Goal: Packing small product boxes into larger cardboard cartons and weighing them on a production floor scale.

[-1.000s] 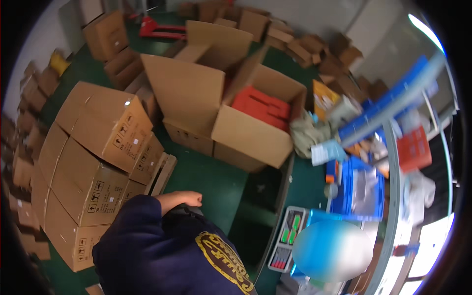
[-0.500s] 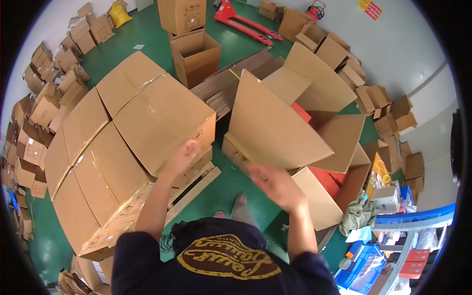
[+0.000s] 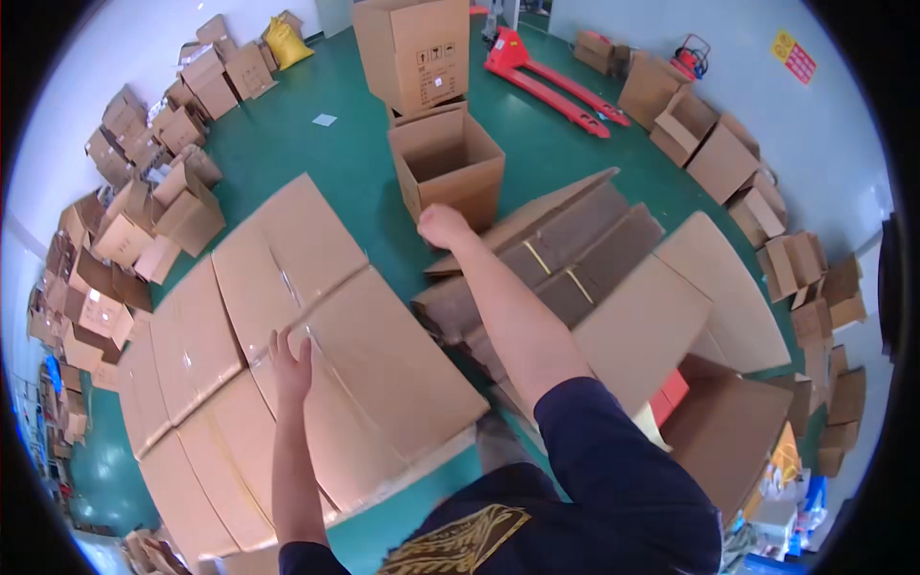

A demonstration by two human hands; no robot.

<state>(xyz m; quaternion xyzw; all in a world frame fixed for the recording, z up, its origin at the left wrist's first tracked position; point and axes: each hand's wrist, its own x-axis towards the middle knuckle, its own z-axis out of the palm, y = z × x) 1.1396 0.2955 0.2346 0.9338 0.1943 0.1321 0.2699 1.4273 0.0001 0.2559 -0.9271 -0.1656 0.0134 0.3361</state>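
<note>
My left hand [image 3: 290,366] is open with its fingers spread, over the top of a block of large taped brown cartons [image 3: 369,383]; whether it touches them I cannot tell. Stretched far forward, my right hand [image 3: 446,226] has its fingers curled closed. It overlaps the lower left corner of an open-topped cardboard box [image 3: 460,182], and what it holds, if anything, is hidden. Behind that box a taller printed carton [image 3: 414,57] stands on another box. Flattened cardboard sheets [image 3: 565,259] with yellow straps lie beneath and beside my right forearm.
At the right, a large open carton [image 3: 728,431] with raised flaps holds red boxes [image 3: 668,395]. A red pallet jack [image 3: 551,81] stands on the green floor [image 3: 316,153]. Loose boxes line both walls, with a yellow sack [image 3: 287,43] at the back left.
The view has moved forward and tilted up. My right hand has gone from beside the large open carton to the open-topped box; my left hand has moved over the taped cartons.
</note>
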